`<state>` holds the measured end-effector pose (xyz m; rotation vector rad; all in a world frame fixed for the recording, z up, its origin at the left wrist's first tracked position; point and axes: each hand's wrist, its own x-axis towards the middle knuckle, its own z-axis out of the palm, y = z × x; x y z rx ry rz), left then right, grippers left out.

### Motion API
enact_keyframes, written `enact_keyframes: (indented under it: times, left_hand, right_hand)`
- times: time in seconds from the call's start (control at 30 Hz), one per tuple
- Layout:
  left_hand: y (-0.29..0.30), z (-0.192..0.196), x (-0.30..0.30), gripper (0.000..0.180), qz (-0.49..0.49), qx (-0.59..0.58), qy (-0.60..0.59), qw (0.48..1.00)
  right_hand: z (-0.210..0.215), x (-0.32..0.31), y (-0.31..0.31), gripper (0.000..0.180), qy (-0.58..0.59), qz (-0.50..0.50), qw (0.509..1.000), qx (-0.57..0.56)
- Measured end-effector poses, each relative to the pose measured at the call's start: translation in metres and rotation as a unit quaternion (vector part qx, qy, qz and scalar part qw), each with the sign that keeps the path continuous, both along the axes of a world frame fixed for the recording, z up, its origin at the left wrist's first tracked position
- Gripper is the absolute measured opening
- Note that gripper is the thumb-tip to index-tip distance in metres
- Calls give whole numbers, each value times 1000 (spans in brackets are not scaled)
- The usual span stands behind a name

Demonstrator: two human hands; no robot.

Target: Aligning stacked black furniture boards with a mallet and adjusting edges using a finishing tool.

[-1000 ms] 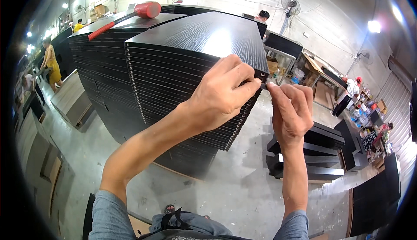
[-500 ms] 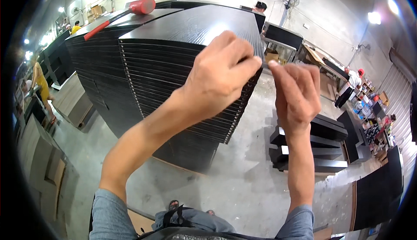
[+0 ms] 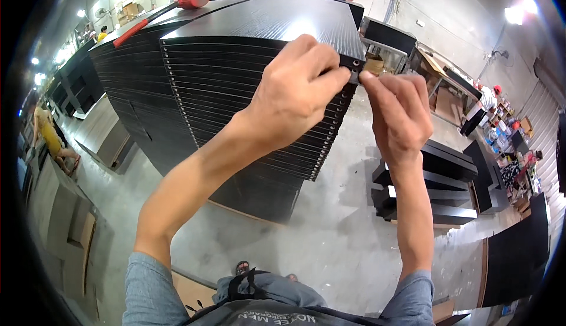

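My left hand (image 3: 298, 93) is closed over the near corner of the top panel (image 3: 277, 19) on the stack of black panels (image 3: 236, 113), thumb and fingers pinching the board edge right at the corner. My right hand (image 3: 398, 113) meets it from the other side, fingertips (image 3: 368, 78) pinched shut on a small grey fitting (image 3: 354, 77) that sits between the two hands, touching the panel edge; its exact shape is too small to make out. A row of small holes runs down the edges of the stacked panels just below my left hand, one to each board. Judgement: the step in hand is seating this small fitting at the corner of the top panel, left hand steadying the board, right hand pressing or aligning the piece. I cannot tell whether it is already home. The next move, as I read it, calls for a straight push along the board's edge, the left-hand grip kept firm so that the panel does not slide on the stack. A red-headed mallet (image 3: 171, 6) lies on the top of the stack, well beyond my left hand. Past my right hand, lower down, more dark boards (image 3: 439, 184) are piled on the concrete floor (image 3: 330, 243).
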<state>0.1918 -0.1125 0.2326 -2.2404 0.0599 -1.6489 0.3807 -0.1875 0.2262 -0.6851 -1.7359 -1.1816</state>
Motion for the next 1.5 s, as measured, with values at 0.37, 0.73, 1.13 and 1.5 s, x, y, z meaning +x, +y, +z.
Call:
enact_keyframes:
  times: [0.37,0.73,1.13,1.5]
  left_hand:
    - [-8,-27,3,25,-6,-19,-2,1000]
    - [-15,-187,-4,34,33,-155,137,978]
    - [-107,-272,-31,17,3,-631,61,773]
    - [-106,-249,-96,27,-189,-900,-127,371]
  right_hand:
    - [-25,1,-13,39,-12,-19,1000,-1]
    - [-203,3,-12,26,70,-7,989,-129]
    - [-279,-10,-63,28,95,68,946,-304]
    - [-218,-42,-48,30,93,135,948,-274]
